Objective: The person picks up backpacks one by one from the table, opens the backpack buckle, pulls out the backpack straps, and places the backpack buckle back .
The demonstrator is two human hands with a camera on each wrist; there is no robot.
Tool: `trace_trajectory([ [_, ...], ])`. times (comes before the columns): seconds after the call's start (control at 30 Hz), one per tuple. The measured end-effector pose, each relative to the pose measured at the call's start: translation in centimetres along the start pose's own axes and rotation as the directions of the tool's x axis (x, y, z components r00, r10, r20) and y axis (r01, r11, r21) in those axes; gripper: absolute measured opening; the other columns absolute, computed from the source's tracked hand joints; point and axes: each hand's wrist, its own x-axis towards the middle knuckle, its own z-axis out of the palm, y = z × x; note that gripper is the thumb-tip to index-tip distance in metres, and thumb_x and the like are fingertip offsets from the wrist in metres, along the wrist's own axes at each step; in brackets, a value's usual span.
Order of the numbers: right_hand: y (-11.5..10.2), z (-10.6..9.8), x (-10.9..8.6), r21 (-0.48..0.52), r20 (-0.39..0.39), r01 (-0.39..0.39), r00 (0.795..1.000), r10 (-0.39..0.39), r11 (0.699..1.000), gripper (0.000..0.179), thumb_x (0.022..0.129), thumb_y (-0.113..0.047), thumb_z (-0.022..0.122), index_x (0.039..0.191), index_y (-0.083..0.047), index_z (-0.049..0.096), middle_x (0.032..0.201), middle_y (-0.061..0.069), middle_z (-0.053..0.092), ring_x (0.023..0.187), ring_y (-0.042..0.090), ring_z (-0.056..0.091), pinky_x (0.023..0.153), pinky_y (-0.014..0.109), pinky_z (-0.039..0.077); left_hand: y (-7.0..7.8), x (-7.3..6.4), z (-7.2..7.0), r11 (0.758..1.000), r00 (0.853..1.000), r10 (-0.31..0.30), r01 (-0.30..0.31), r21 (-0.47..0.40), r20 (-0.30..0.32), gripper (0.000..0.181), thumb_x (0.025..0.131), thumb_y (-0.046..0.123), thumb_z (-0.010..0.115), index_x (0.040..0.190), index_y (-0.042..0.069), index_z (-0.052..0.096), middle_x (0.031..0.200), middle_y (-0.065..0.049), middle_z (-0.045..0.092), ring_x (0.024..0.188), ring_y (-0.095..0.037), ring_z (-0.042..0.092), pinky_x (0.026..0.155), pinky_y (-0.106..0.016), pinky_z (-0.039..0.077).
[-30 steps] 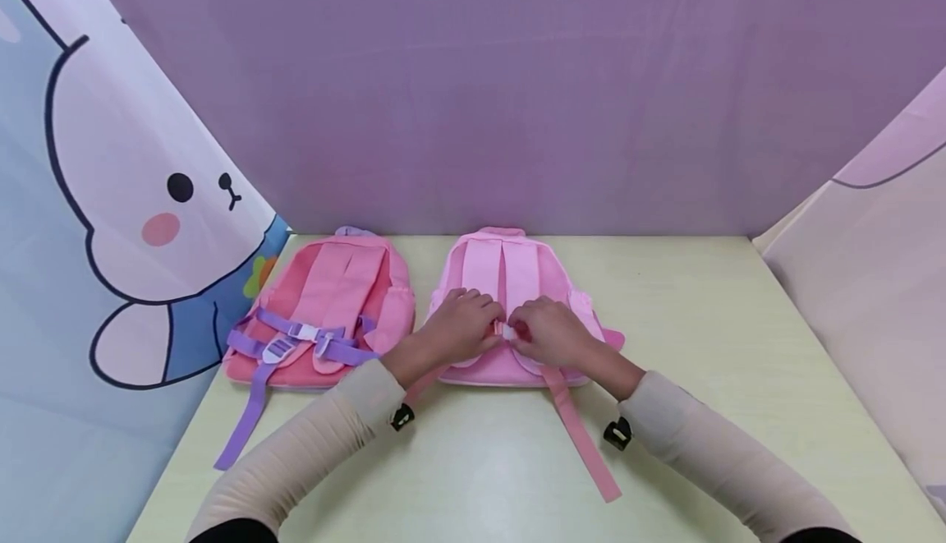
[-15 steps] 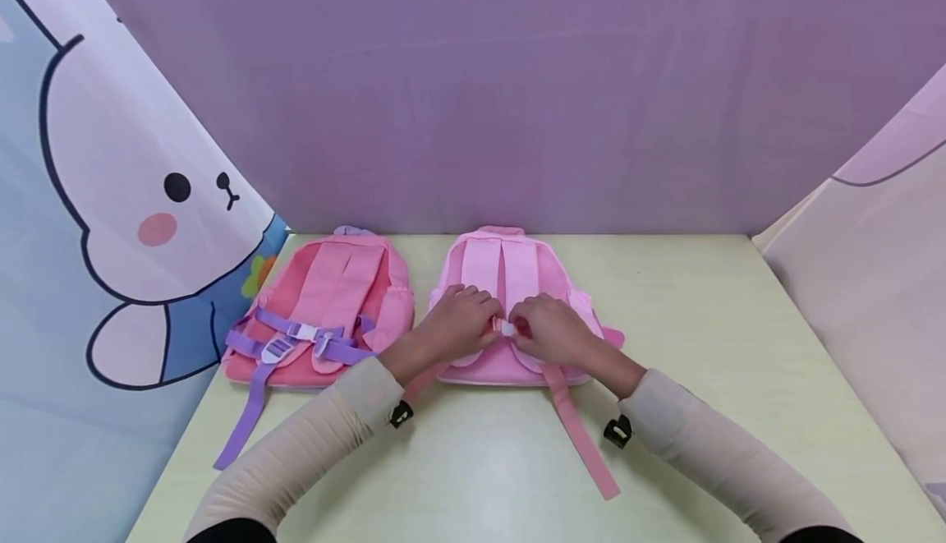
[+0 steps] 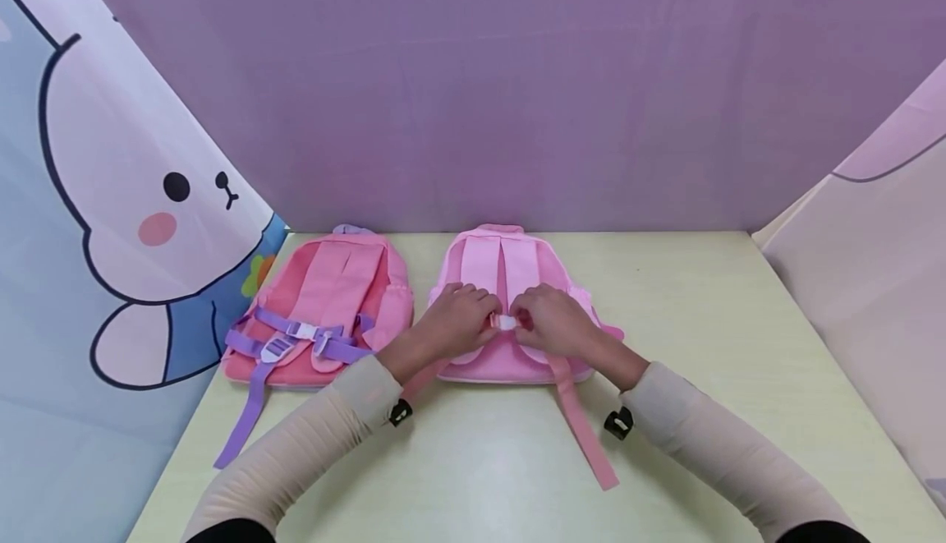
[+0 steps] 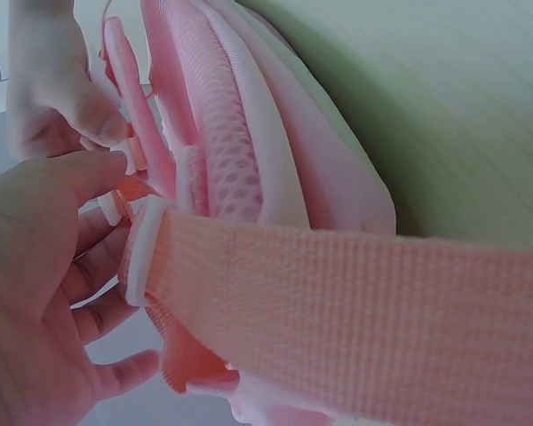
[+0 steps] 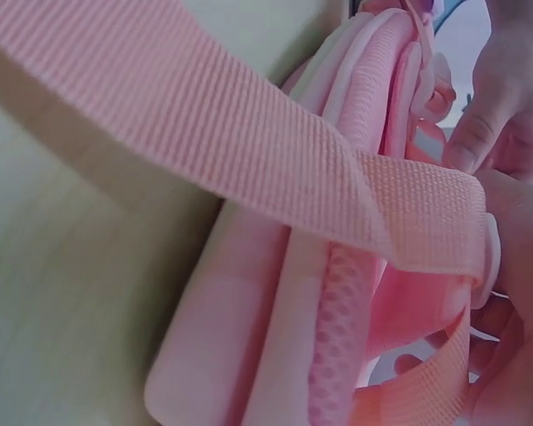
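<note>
A light pink backpack (image 3: 503, 264) lies with its shoulder straps facing up, near the back of the table. Over its middle, a small white chest buckle (image 3: 506, 323) shows between the two hands. My left hand (image 3: 460, 318) pinches the buckle's left side, and my right hand (image 3: 556, 321) pinches the right side, fingertips close together. Parts of the buckle are hidden by fingers. In the left wrist view, a salmon webbing strap (image 4: 338, 311) runs through a white slider (image 4: 145, 248) beside the left palm. Another webbing strap (image 5: 275, 151) crosses the right wrist view.
To the left lies a coral-pink backpack (image 3: 340, 272) with purple straps and a fastened white buckle (image 3: 305, 332). A loose salmon strap end (image 3: 584, 436) hangs onto the table (image 3: 739, 411). Purple cloth (image 3: 517, 91) stands behind, and a rabbit-print cloth (image 3: 133, 239) at the left.
Both hands stay at the buckle. The right hand and the buckle have risen slightly, and the right strap's loose end has shifted a little upward in view.
</note>
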Motion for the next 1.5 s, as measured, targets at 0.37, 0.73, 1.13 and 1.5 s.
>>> trace_trajectory([
  [0.37, 0.03, -0.69, -0.20, 0.008, 0.027, -0.027, 0.999, 0.027, 1.000, 0.021, 0.082, -0.020, 0.078, 0.102, -0.013, 0.075, 0.082, -0.004, 0.062, 0.082, 0.014, 0.053, 0.064, 0.024, 0.046, 0.13, -0.08, 0.18, 0.999, 1.000, -0.002, 0.003, -0.050, 0.016, 0.023, 0.098, 0.036, 0.066, 0.111, 0.017, 0.066, 0.103, 0.000, 0.070, 0.100, -0.022, 0.064, 0.101, -0.045, 0.049],
  [0.73, -0.03, -0.79, -0.14, -0.008, 0.036, -0.027, 0.999, 0.027, 1.000, 0.020, 0.082, -0.020, 0.079, 0.099, -0.013, 0.074, 0.083, -0.003, 0.063, 0.082, 0.014, 0.054, 0.063, 0.025, 0.048, 0.46, 0.10, 0.52, 0.994, 1.000, -0.013, 0.015, -0.111, 0.019, 0.031, 0.098, 0.041, 0.067, 0.118, 0.017, 0.065, 0.108, 0.001, 0.067, 0.103, -0.019, 0.061, 0.097, -0.041, 0.050],
  [1.13, -0.16, -0.91, -0.09, -0.028, 0.057, -0.051, 0.997, 0.053, 0.998, 0.020, 0.081, -0.022, 0.080, 0.099, -0.013, 0.075, 0.082, -0.003, 0.063, 0.079, 0.014, 0.054, 0.062, 0.026, 0.048, 0.79, 0.35, 0.59, 0.992, 1.000, -0.012, 0.011, -0.129, -0.003, 0.027, 0.097, 0.037, 0.068, 0.114, 0.015, 0.065, 0.105, 0.000, 0.067, 0.100, -0.018, 0.061, 0.093, -0.038, 0.052],
  [1.5, -0.14, -0.72, 0.22, -0.012, 0.076, -0.065, 0.995, 0.066, 0.998, 0.020, 0.083, -0.024, 0.081, 0.101, -0.015, 0.076, 0.080, -0.005, 0.061, 0.077, 0.012, 0.052, 0.059, 0.023, 0.045, 0.69, 0.53, 0.85, 0.990, 0.998, 0.011, -0.019, -0.140, -0.060, 0.021, 0.093, 0.028, 0.072, 0.105, 0.013, 0.065, 0.097, -0.001, 0.066, 0.090, -0.018, 0.060, 0.087, -0.034, 0.053],
])
